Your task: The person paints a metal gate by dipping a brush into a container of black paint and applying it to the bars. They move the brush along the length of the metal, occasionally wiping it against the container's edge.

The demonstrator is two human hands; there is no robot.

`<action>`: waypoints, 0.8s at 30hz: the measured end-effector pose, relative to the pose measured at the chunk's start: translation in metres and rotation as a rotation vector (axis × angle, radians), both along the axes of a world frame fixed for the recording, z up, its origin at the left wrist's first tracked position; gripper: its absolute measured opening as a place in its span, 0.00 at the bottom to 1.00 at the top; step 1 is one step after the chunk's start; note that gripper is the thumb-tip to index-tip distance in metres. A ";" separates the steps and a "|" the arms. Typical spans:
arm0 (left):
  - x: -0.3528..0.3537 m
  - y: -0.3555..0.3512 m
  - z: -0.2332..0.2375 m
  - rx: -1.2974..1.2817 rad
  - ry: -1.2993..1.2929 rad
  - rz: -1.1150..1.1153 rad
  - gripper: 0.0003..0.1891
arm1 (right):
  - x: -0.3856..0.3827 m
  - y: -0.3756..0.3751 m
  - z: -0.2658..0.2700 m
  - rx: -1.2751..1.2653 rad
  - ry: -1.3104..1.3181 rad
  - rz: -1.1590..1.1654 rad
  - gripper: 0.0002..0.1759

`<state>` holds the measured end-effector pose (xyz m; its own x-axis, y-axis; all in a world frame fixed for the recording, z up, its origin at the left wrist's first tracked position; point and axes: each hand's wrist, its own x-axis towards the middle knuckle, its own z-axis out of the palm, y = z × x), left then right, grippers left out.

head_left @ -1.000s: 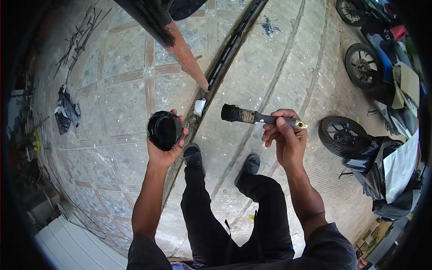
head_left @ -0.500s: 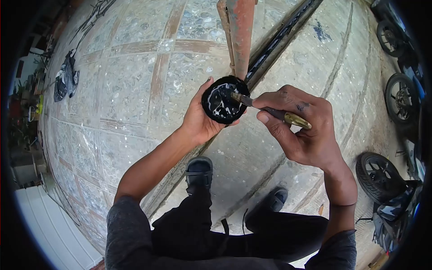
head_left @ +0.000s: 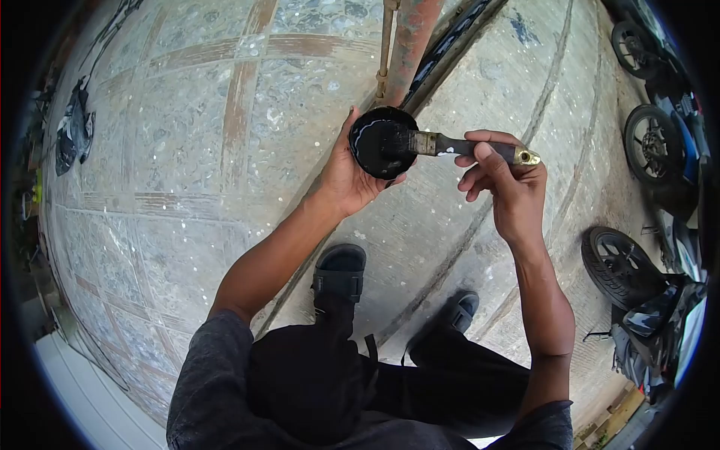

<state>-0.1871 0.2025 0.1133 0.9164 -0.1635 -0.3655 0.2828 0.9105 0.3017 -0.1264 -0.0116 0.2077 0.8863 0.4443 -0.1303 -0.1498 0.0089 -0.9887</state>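
My left hand [head_left: 350,180] is wrapped round a small round tub of black paint [head_left: 366,152], held up with its opening facing me. In my right hand [head_left: 510,176] a paintbrush [head_left: 480,148] lies nearly level, its dark handle pinched between thumb and fingers. The brush's metal band [head_left: 424,142] crosses the tub's right rim. Its bristles, coated black, rest over the paint inside. Just beyond the tub stands a rusty reddish metal post [head_left: 411,52], with a thinner rod [head_left: 385,56] alongside.
A long rail with black on it [head_left: 454,45] runs away behind the post. Several motorbike wheels [head_left: 621,262] line the right side. A dark plastic bag [head_left: 73,131] lies on the paved floor [head_left: 172,150] at left. My sandalled foot [head_left: 340,270] is below the tub.
The brush has turned from a steep slant to nearly level, its bristles now lying flatter in the tub. My right-hand fingers have shifted along the handle. The view has shifted slightly.
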 end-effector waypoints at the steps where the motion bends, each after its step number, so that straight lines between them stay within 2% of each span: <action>1: 0.000 0.002 -0.007 -0.013 0.014 -0.005 0.35 | 0.004 -0.002 -0.009 0.085 0.125 -0.057 0.13; 4: 0.008 0.005 -0.020 -0.056 0.026 -0.037 0.35 | 0.008 -0.004 -0.030 0.224 0.365 -0.130 0.16; 8: 0.013 0.012 -0.034 -0.116 0.011 -0.062 0.35 | -0.007 0.003 -0.040 0.128 0.339 -0.159 0.16; 11: 0.015 0.021 -0.049 -0.098 0.058 -0.079 0.35 | -0.029 0.020 -0.033 -0.153 -0.060 -0.122 0.14; 12: 0.016 0.021 -0.052 -0.088 0.083 -0.084 0.35 | -0.032 0.020 -0.035 -0.222 -0.156 -0.043 0.15; 13: 0.018 0.022 -0.055 -0.108 0.088 -0.080 0.35 | -0.032 0.022 -0.040 -0.327 -0.459 0.051 0.18; 15: 0.022 0.026 -0.061 -0.141 0.088 -0.057 0.35 | -0.034 0.035 -0.040 -0.449 -0.750 0.076 0.24; 18: 0.032 0.029 -0.076 -0.147 0.018 -0.030 0.34 | -0.031 0.036 -0.051 -0.620 -0.973 0.201 0.31; 21: 0.040 0.033 -0.087 -0.183 -0.004 -0.006 0.34 | -0.027 0.039 -0.064 -0.649 -1.027 0.202 0.35; 24: 0.040 0.038 -0.097 -0.118 0.029 0.021 0.34 | -0.022 0.048 -0.081 -0.550 -1.103 0.087 0.34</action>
<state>-0.1468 0.2406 0.0167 0.9092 -0.1880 -0.3716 0.2706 0.9450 0.1840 -0.1483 0.0364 0.1266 0.6114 0.6294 0.4796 0.7865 -0.4164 -0.4562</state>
